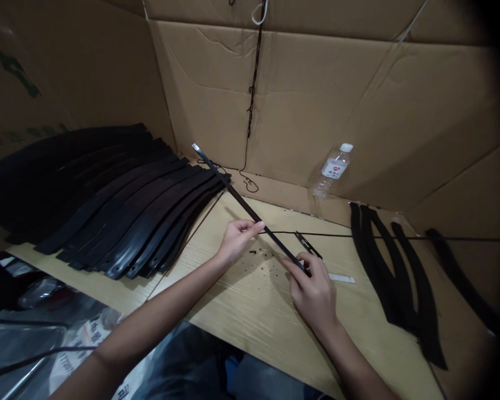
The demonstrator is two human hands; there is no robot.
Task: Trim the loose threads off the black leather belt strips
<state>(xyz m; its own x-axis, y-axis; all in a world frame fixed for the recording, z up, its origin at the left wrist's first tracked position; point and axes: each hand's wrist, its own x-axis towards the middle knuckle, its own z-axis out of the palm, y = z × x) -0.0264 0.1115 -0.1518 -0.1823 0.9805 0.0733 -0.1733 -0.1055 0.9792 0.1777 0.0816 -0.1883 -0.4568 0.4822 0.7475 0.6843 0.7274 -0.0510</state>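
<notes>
1. Use the bottle (333, 168) as your marker. Your long black strip (244, 204) is held up, nearer to you than the bottle and to its left.
2. Your left hand (237, 240) has its thumb and finger pinched on the strip. I can't tell if they pinch the cord (337, 235) too. If that pinch gets loose, the strip could tip or twist.
3. Your right hand (315, 289) has its fingers curled tight around the strip's near end. If your two hands push different ways, the strip might bend.
4. The cord runs sideways, on your side of the bottle. It could snag on the strip if you move fast.
5. The black tool (305, 242) lies nearer to you than the bottle, just by your right fingers. A bump could slide it, or poke you if it's sharp.
6. The pile of strips (129, 208) is left of the bottle, close to your strip's far end in this view. One big swing could mess it up.
</notes>
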